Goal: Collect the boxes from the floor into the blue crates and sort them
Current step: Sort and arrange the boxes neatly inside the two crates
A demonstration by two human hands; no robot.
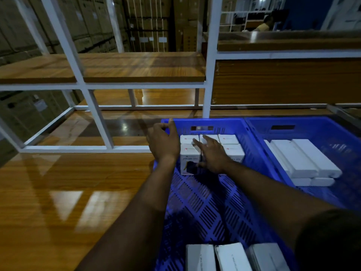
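Two blue perforated plastic crates [205, 202] are sitting side by side on a glossy wooden surface [58, 192]. In the near crate's far end, small white cardboard boxes [229, 142] are standing in rows; the front one [189, 163] is showing "HALLEY" on its face, the rest of the print too blurred to read, with small red logos on the tops. Right hand [212, 155] is lying flat, fingers straight, across the box tops. Left hand [163, 141] is hovering at the crate's corner, fingers loosely curled, grasping nothing. Longer white boxes [304, 159] are lying stacked in the right-side crate [273, 133].

Glossy wooden counter [58, 192] carrying two blue crates [207, 208] [304, 130] side by side at its right edge.
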